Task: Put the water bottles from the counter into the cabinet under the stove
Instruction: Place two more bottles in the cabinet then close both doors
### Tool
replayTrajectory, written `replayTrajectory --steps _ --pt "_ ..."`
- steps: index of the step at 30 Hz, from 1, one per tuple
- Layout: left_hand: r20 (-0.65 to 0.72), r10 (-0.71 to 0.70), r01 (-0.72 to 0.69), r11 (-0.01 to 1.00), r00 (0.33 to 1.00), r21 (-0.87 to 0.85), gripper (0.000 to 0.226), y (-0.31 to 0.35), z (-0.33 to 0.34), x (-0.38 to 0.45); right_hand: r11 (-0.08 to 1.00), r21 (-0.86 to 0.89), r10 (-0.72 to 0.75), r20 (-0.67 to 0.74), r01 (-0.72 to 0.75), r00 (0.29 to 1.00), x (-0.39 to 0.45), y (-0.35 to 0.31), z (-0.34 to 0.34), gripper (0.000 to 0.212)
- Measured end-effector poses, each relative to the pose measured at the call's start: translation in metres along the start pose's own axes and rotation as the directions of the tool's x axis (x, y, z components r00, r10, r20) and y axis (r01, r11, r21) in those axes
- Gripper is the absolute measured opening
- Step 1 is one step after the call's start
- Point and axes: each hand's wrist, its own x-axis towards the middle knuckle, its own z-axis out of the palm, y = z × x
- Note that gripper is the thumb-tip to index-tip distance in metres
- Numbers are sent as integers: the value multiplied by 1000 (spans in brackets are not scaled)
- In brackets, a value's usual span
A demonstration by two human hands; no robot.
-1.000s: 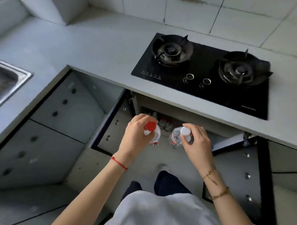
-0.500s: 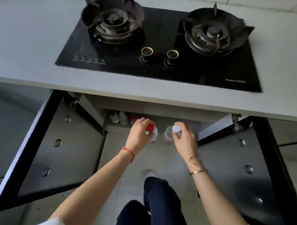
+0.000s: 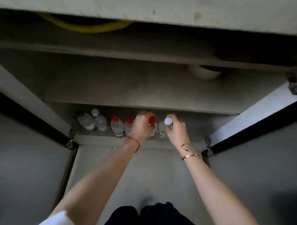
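My left hand (image 3: 141, 127) grips a clear water bottle with a red cap (image 3: 152, 120) by its neck. My right hand (image 3: 176, 130) grips a clear water bottle with a white cap (image 3: 168, 121) the same way. Both bottles stand upright side by side at the front edge of the open cabinet's floor (image 3: 194, 129). To their left stands a row of several bottles: a green-capped one (image 3: 86, 121), a white-capped one (image 3: 99, 120) and two red-capped ones (image 3: 117, 126).
The cabinet's two doors are swung open, left (image 3: 25, 158) and right (image 3: 260, 166). The counter's front edge (image 3: 148, 6) runs overhead, with a yellow hose (image 3: 86, 27) and a pale pipe (image 3: 205, 74) under it. My dark trouser legs (image 3: 154, 217) are at the bottom.
I have bent down, so the stove has left the view and the cabinet interior fills it. Both hands have carried their bottles forward and down to the cabinet floor beside the row.
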Motion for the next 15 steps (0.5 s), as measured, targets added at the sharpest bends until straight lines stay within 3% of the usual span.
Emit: replayTrajectory --steps 6,15 --pt "-14 44 -44 999 999 0 26 -27 39 17 999 -38 18 -5 -18 1000 18 32 38 29" --pt "88 17 -18 1000 996 4 27 -45 58 19 999 -20 49 40 -48 998 18 51 62 28"
